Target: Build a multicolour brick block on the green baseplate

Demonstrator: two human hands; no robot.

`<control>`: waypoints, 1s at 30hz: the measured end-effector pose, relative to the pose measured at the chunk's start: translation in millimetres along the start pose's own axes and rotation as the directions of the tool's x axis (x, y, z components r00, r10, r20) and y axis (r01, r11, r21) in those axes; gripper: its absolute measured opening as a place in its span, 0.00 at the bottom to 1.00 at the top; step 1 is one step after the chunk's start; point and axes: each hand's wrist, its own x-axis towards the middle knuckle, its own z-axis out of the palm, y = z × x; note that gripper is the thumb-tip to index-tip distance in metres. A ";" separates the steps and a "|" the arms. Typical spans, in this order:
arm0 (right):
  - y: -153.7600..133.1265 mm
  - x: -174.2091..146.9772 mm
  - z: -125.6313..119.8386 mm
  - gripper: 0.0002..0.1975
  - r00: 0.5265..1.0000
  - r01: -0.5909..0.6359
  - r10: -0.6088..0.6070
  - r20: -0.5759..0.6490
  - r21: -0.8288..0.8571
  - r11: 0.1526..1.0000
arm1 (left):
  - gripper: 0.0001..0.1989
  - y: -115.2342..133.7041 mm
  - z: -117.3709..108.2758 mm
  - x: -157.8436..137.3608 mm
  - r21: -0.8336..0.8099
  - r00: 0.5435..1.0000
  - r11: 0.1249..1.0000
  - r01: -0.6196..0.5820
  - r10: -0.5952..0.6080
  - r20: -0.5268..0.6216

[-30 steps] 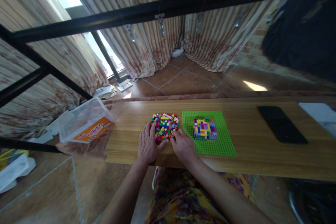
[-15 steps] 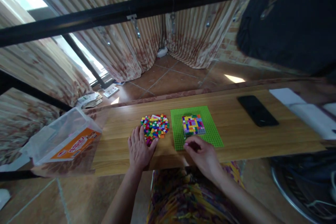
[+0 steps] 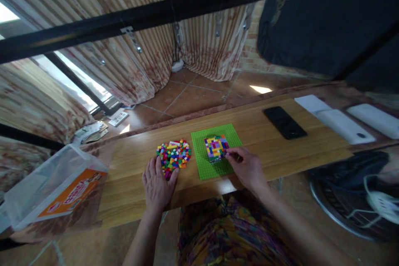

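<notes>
On the green baseplate [image 3: 204,170] stands a square block built of small multicoloured toy bricks [image 3: 215,145]. My right hand [image 3: 247,168] is at the block's near right corner, thumb and forefinger pinched together. Whatever may be between those fingertips is too small to make out. To the left of the plate lies a loose heap of small coloured bricks [image 3: 176,156]. Resting on the wood at the heap's near left edge, my left hand [image 3: 158,185] is palm down with its fingers stretched out, touching the outer bricks.
A clear plastic box [image 3: 75,162] with an orange label stands at the left end of the wooden board [image 3: 124,183]. Towards the right lie a black phone [image 3: 285,122] and white flat objects [image 3: 336,120]. A dark metal bar [image 3: 193,6] crosses beyond the board.
My right hand has moved from the plate's near side to the block's near right corner. The left hand stays by the heap. The whole view has shifted and tilted.
</notes>
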 end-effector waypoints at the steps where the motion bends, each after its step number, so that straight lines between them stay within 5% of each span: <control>1: 1.5 1.2 1.3 0.09 1.000 0.016 -0.016 0.002 -0.025 1.000 | 0.36 0.0 0.0 0.0 0.001 1.000 1.000 -0.002 0.002 -0.001; 10: 8.0 7.8 6.8 0.06 0.997 0.064 -0.058 0.055 -0.112 0.992 | 0.35 1.0 -2.1 0.3 0.005 1.000 1.000 0.007 -0.007 0.022; 30: 8.2 4.8 4.5 0.11 0.999 -0.016 0.015 0.034 0.026 1.000 | 0.35 0.7 0.0 -0.5 0.054 0.999 0.998 0.017 -0.018 0.029</control>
